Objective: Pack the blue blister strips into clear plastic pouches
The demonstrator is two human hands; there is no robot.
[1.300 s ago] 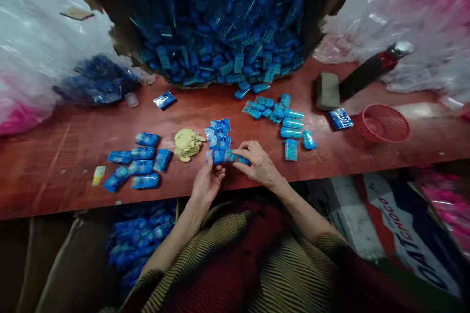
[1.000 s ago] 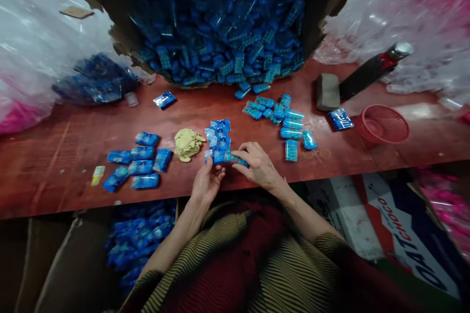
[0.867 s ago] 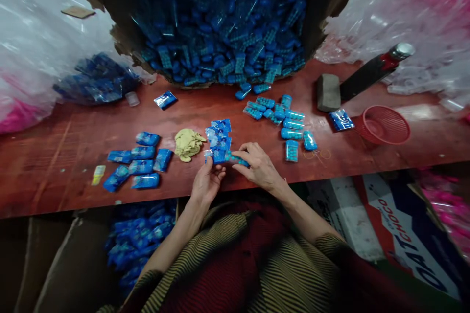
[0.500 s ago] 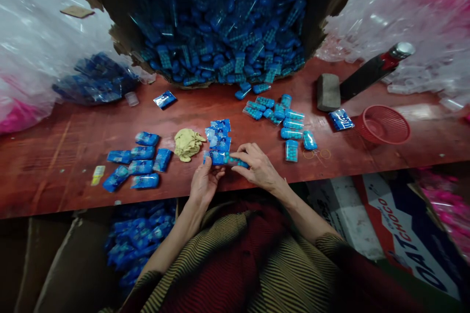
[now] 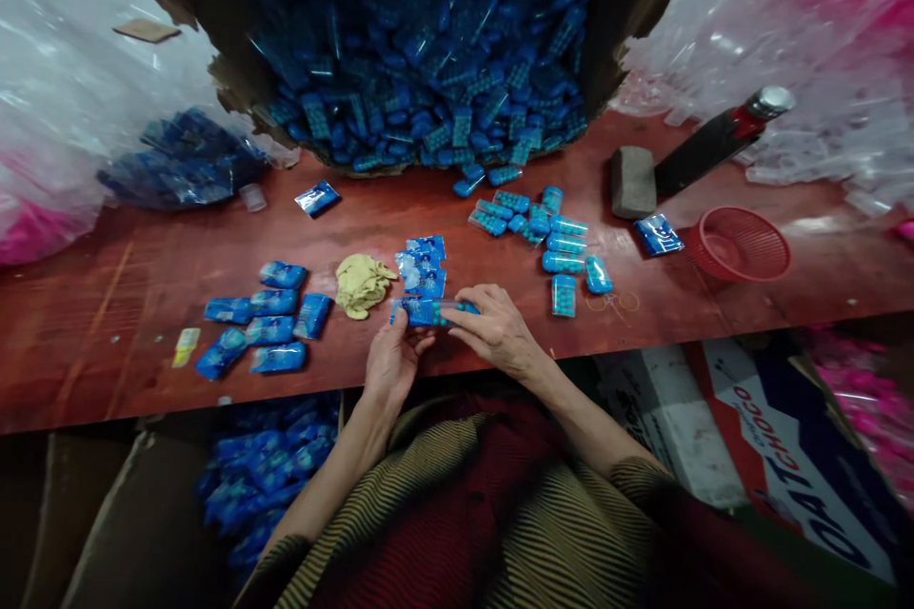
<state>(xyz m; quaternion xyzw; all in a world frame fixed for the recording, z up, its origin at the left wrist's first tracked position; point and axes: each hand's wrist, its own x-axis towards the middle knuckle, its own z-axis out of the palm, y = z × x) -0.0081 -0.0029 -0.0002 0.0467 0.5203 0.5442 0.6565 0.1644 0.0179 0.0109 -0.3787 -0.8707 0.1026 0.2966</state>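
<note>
My left hand (image 5: 391, 357) pinches a blue printed sleeve (image 5: 420, 311) by its left end. My right hand (image 5: 501, 333) grips a small clear bottle (image 5: 446, 310) of blue balls by its blue-capped end. The bottle's other end meets the sleeve's right end; how far it sits inside, I cannot tell. Just beyond my hands lie several flat blue sleeves (image 5: 423, 268), overlapping. Left of them is a crumpled yellow cloth (image 5: 363, 284). Several wrapped bottles (image 5: 275, 303) lie further left, and unwrapped bottles (image 5: 564, 245) are grouped to the right.
A torn carton (image 5: 621, 67) heaped with bottles stands at the back. On the right are a grey block (image 5: 633, 183), a dark cylinder (image 5: 706, 152), a red basket (image 5: 743, 247) and a blue packet (image 5: 658, 235). Wrapped bottles (image 5: 275, 466) fill a space below the table's front edge.
The right hand has shifted slightly right with the bottle, and more of its clear body shows beside the sleeve. The left hand still pinches the sleeve. The whole view has shifted slightly.
</note>
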